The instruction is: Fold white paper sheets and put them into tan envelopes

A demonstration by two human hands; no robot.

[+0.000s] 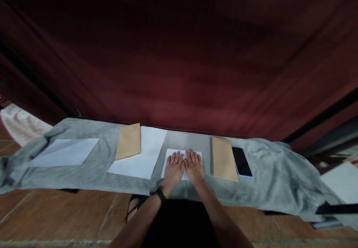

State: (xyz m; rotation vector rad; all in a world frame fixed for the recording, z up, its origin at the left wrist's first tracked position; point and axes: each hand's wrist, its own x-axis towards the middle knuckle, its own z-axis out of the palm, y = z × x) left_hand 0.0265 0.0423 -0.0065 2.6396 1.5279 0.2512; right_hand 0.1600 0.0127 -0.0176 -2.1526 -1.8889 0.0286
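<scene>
At the bottom of the frame, my black clothing (181, 225) shows between my forearms, with brown floor tiles (69, 218) on either side and a black wristband (160, 195) around my left wrist. Just beyond, slightly right of the lower centre, my left hand (173, 169) and right hand (194, 166) lie palm down, side by side, thumbs close together. Both hands are flat with the fingers extended and slightly parted, gripping nothing; they rest on a small white paper sheet (184, 176), which lies on the counter (103, 177) draped in soft grey cloth (268, 177). Whether the sheet is folded, I can't tell.

I judge this step to be pressing or smoothing the paper. A next move from this pose would call for light, even palms, so the sheet doesn't skid or the cloth bunch under it.

To the right lie some flat tan paper envelopes (223, 158), and just beside them a dark-screened phone (242, 161) with a pale edge. To the left, a large white paper sheet (145, 160) lies partly under a single tan envelope (129, 141); well apart, towards the left edge, is another white sheet (65, 151). Farthest off, dark red fabric (179, 72) fills the upper frame.
</scene>
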